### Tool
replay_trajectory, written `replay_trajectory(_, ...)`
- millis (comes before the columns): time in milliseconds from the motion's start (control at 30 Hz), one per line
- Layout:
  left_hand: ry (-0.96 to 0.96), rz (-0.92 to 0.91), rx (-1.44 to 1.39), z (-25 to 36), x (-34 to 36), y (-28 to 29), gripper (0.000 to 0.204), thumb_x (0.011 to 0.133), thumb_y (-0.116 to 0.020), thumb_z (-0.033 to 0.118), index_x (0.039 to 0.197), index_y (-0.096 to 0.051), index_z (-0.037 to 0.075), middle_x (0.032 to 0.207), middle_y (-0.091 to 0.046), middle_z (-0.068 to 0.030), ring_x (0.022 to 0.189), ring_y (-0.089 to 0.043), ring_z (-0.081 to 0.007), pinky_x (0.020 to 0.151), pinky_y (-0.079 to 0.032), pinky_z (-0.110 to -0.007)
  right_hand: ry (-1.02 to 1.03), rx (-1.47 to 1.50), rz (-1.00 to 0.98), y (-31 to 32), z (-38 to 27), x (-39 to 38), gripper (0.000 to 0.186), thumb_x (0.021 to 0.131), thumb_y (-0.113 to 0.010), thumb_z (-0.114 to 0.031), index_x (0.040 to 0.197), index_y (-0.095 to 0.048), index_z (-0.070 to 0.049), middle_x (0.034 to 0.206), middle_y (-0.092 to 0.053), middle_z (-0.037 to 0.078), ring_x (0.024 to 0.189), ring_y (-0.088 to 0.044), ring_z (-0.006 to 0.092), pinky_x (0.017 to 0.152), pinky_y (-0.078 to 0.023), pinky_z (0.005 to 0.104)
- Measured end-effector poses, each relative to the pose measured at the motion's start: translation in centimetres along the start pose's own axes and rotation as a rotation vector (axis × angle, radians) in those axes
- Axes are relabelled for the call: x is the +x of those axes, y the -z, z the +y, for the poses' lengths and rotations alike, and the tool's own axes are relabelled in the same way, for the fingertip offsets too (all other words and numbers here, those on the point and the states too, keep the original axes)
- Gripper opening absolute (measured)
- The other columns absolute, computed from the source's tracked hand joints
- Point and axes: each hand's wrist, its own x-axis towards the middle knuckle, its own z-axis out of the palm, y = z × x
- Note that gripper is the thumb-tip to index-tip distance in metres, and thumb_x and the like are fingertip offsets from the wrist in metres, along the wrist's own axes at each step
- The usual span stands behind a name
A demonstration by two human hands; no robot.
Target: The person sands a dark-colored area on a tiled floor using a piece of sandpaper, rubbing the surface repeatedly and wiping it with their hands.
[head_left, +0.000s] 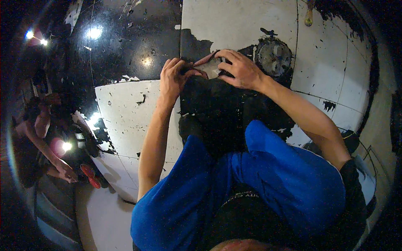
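Note:
My left hand (173,79) has its fingers curled on the left end of a thin, pinkish-brown, torn piece of material (203,61) against the floor. My right hand (238,69) has bent fingers on the right end of the same piece, its thumb low beside a pale grey patch (211,70). Both hands are at the upper edge of a rough black floor patch (213,108), above my blue-clad knees. Just right of my right hand is a round metal drain cover (274,56) with blackened surroundings. What lies under my fingertips is partly hidden.
A co-worker's bare arm (46,146) is at the left, near red round-shaped objects (90,175). Glossy black flooring (125,42) and chipped white tiles (125,117) surround me. A small yellowish hanging-shaped object (308,19) lies at the top right. Thin wires (368,152) show at the right.

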Motion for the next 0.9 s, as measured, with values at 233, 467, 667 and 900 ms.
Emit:
replay_trajectory(233, -0.064, 0.098, 0.052, 0.3, -0.3, -0.2, 0.024, 0.073, -0.082, 0.019, 0.090, -0.072, 0.005, 0.086, -0.065, -0.0075, 0.081, -0.059, -0.0298, 0.073, -0.049, -0.040, -0.011, -0.078, 0.060, -1.3, -0.5, 0.3, 0.030, 0.077, -0.077, -0.018, 0.104, -0.066, -0.009, 0.127, -0.055, 0.013, 0.120, -0.056, 0.0328, 0.103, -0.047, 0.0433)
replay_trajectory(467, 0.072, 0.120, -0.011, 1.4, 0.1, -0.3, 0.026, 0.071, -0.086, 0.023, 0.082, -0.070, 0.005, 0.082, -0.068, -0.0074, 0.079, -0.060, -0.0284, 0.072, -0.049, -0.038, -0.071, 0.138, 0.113, 0.1, 1.1, 1.3, 0.017, 0.080, -0.077, -0.017, 0.091, -0.070, -0.007, 0.129, -0.055, 0.013, 0.117, -0.057, 0.0346, 0.101, -0.048, 0.0427)
replay_trajectory(667, 0.215, 0.022, 0.018, 1.7, 0.4, -0.3, 0.036, 0.074, -0.086, 0.031, 0.087, -0.070, 0.002, 0.089, -0.071, -0.0117, 0.086, -0.066, -0.0309, 0.078, -0.052, -0.040, -0.085, 0.021, 0.214, -0.4, 0.4, 3.1, 0.023, 0.080, -0.077, -0.023, 0.097, -0.069, -0.009, 0.126, -0.056, 0.014, 0.115, -0.057, 0.0355, 0.099, -0.047, 0.0449)
replay_trajectory(900, 0.158, 0.076, -0.043, 1.4, 0.4, -0.1, 0.034, 0.072, -0.088, 0.024, 0.090, -0.070, 0.002, 0.091, -0.070, -0.0132, 0.080, -0.067, -0.0324, 0.074, -0.053, -0.039, 0.154, -0.163, -0.023, -2.0, 2.1, 7.2, 0.029, 0.077, -0.077, -0.020, 0.104, -0.067, -0.013, 0.109, -0.065, 0.007, 0.108, -0.063, 0.0289, 0.093, -0.050, 0.0446)
